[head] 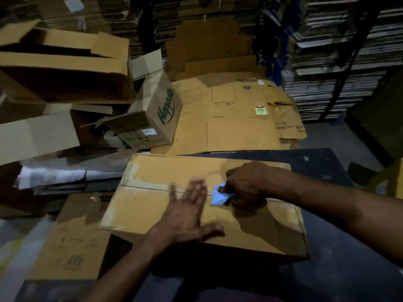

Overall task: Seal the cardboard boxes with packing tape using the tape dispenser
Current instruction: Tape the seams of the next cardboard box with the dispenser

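Observation:
A closed brown cardboard box (152, 205) lies in front of me on a dark surface, its two top flaps meeting in a seam across the middle. My left hand (187, 212) presses flat on the top, fingers straight and spread over the seam. My right hand (246, 184) grips a light blue tape dispenser (219, 196) that sits on the seam just right of my left fingers. Most of the dispenser is hidden under my right hand. Old pale tape marks run along the box's left edge and seam.
A flattened carton (74, 243) lies at lower left. Open boxes, one printed "Happilo" (157, 114), pile up at left. Flattened cardboard sheets (235, 118) lie behind the box. Tall stacks of flat cardboard (327, 62) line the back and right.

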`<state>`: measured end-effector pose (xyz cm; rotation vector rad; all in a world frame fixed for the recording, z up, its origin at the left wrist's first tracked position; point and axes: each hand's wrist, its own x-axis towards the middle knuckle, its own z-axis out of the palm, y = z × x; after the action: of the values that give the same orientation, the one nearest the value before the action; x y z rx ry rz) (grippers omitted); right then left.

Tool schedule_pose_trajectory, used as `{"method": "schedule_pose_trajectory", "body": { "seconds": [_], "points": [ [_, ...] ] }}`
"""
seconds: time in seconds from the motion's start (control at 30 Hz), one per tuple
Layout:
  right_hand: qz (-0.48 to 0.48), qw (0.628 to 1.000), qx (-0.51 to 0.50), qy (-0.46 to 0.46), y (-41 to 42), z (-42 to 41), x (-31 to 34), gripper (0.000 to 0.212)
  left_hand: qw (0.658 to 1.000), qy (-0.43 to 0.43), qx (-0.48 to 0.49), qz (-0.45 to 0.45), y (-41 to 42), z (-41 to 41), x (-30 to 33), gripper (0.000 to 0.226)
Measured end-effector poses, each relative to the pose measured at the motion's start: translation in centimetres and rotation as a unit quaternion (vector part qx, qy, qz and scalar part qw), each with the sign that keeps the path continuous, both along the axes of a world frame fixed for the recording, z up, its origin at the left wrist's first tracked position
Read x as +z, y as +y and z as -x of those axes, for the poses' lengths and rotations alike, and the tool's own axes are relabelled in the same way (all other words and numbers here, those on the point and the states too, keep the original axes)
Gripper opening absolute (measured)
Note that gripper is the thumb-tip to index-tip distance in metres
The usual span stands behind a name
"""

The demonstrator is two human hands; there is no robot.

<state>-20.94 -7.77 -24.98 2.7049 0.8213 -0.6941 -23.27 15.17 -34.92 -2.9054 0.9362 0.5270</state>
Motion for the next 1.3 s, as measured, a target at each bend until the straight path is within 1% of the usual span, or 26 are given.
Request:
{"method": "schedule_pose_trajectory", "body": {
  "seconds": [0.07,0.17,0.2,0.33,0.4,0.47,0.53,0.6,0.67,0.73,0.83,0.97,1.03,1.13,1.2,1.3],
  "points": [
    [0.012,1.000,0.000,0.001,0.1,0.1,0.9,0.031,0.999,-0.005,-0.036,0.019,-2.1,0.7,-0.4,0.133],
    [0.036,0.999,-0.016,0.029,0.2,0.1,1.6,0.021,0.998,-0.033,-0.031,0.041,-2.3,0.7,-1.0,0.129],
    [0.037,0.998,-0.022,0.037,0.1,0.2,1.6,0.021,0.998,-0.031,-0.030,0.044,-2.0,0.7,-1.1,0.128],
    [0.073,0.994,-0.049,0.064,-3.3,0.9,1.9,0.044,0.999,-0.032,-0.029,0.032,-2.1,0.7,-1.2,0.128],
    [0.090,0.991,-0.066,0.079,-5.6,2.0,2.2,0.050,0.999,-0.036,-0.030,0.027,-2.2,0.7,-1.3,0.128],
    [0.090,0.993,-0.044,0.065,-7.0,2.7,1.9,0.055,0.999,-0.042,-0.027,0.013,-2.1,0.8,-1.2,0.129],
    [0.075,0.996,-0.021,0.048,-7.5,2.9,1.5,0.057,0.999,-0.034,-0.025,-0.004,-2.8,1.2,-0.7,0.131],
    [0.066,0.997,-0.008,0.043,-7.7,2.6,1.0,0.057,0.999,-0.014,-0.043,-0.011,-5.4,1.7,-0.4,0.134],
    [0.057,0.997,0.002,0.048,-7.7,2.4,0.8,0.057,0.997,0.018,-0.073,0.003,-8.6,2.7,-0.6,0.136],
    [0.043,0.998,-0.005,0.054,-8.0,2.4,1.0,0.057,0.997,0.024,-0.067,0.027,-10.2,3.2,-0.9,0.135],
    [0.021,0.998,-0.010,0.058,-7.5,2.4,1.2,0.056,0.996,-0.025,-0.067,0.046,-7.6,2.4,-1.2,0.123],
    [0.014,1.000,0.007,-0.007,-2.4,2.1,0.7,0.062,0.993,-0.055,-0.087,0.063,-0.7,0.1,-1.3,0.113],
    [0.006,1.000,-0.001,-0.018,0.4,1.6,0.8,0.057,0.992,-0.053,-0.094,0.060,1.9,-0.8,-1.1,0.108],
    [0.030,0.999,-0.005,-0.024,2.2,1.5,1.5,0.048,0.992,-0.047,-0.102,0.058,3.3,-1.0,-0.9,0.105],
    [0.045,0.999,0.000,-0.012,1.3,2.1,2.3,0.043,0.992,-0.047,-0.102,0.059,3.3,-0.9,-0.9,0.105],
    [0.077,0.997,-0.002,0.028,-2.2,3.1,2.8,0.020,0.993,-0.037,-0.093,0.055,3.4,-0.8,-0.9,0.105]
  ]
}}
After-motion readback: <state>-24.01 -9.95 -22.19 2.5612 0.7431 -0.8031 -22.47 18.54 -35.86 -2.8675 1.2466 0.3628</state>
